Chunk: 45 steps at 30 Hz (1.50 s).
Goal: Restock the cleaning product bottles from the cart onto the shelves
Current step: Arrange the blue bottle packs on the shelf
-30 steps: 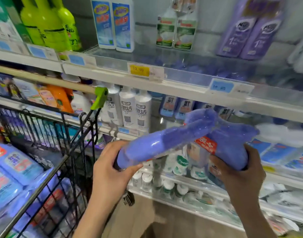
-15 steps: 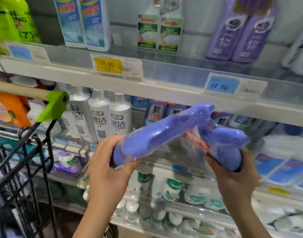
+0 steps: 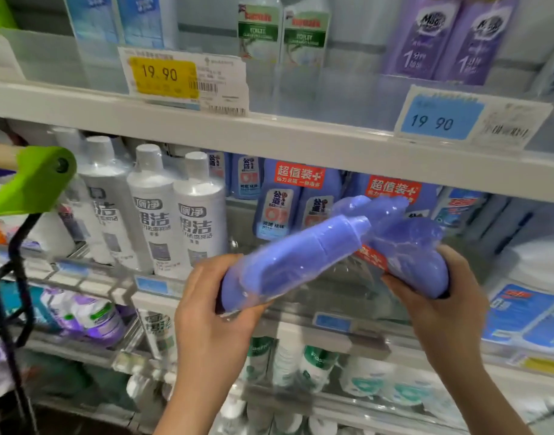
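Head view: left hand (image 3: 213, 312), right hand (image 3: 442, 309) grasp purple shrink-wrapped twin-bottle pack (image 3: 301, 262); best stood upright beside matching red-tagged shelved bottles (image 3: 279, 211).

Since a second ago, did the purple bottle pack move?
Yes. The purple bottle pack went right and up: its left end was below the white bottles, now it is past their right side.

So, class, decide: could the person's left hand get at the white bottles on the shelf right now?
Probably not yet: the left hand grips the base of the wrapped blue bottle pack, shared with the right hand. The white bottles stand close, with nothing between.
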Tool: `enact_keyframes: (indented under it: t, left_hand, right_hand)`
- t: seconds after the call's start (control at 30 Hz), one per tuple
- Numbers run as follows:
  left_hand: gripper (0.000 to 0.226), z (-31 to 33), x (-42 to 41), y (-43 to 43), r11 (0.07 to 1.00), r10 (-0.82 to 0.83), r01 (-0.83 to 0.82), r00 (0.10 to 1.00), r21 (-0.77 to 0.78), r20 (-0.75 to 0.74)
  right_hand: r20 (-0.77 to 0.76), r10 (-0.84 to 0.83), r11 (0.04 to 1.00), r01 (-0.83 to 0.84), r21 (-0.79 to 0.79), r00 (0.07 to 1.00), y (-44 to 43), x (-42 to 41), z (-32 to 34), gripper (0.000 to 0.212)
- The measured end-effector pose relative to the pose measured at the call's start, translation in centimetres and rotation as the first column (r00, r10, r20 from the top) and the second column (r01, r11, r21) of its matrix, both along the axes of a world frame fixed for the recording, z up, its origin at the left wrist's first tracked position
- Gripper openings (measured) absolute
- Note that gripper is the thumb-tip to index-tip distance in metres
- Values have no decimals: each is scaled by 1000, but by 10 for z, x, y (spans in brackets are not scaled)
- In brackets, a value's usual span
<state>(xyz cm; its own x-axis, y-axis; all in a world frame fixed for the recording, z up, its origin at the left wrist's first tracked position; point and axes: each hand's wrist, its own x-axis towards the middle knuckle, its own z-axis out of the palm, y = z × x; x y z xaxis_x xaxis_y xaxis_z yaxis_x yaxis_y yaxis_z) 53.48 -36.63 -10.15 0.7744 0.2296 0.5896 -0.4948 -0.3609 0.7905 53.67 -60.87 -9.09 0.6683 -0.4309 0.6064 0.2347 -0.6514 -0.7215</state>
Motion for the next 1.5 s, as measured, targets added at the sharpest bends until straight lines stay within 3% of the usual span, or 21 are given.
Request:
enact_keyframes:
  t: [0.13,0.4,0.5,0.63,0.93,1.17,1.37,1.5]
  left_hand:
    - [48,-2,13,-5,999,-45,44,999,25,15]
    - [59,-1,54,-20,992,-123,123,992,11,-12]
    - [49,-7,72,-28,990,-141,141,990,26,-18]
    - [49,-17,87,-34,985,-158,149,982,-87,-107]
    - [35,-25,115,-32,972,-191,159,962,-171,-195]
    - [35,-28,133,-29,982,-189,177,948,-71,-256]
    - [61,-36,138,-31,981,22,36,955,189,-296]
    - [68,-37,135,-40,956,159,-80,950,283,-267]
  right_hand:
    - [11,-27,996,26,91,1000,-4,8,-14,65]
    - [-1,-15,965,15,262,1000,-22,32,-14,52]
    - [-24,-14,959,20,284,1000,-33,40,-11,48]
    - [-77,2,952,22,306,997,-48,48,-9,43]
    - [-142,15,913,45,405,990,-60,64,-9,52]
    - [-192,104,925,-23,380,976,-63,80,-7,38]
    - [-230,-90,919,170,357,969,-52,70,-18,61]
    - [-313,-243,920,320,225,918,-43,65,-31,89]
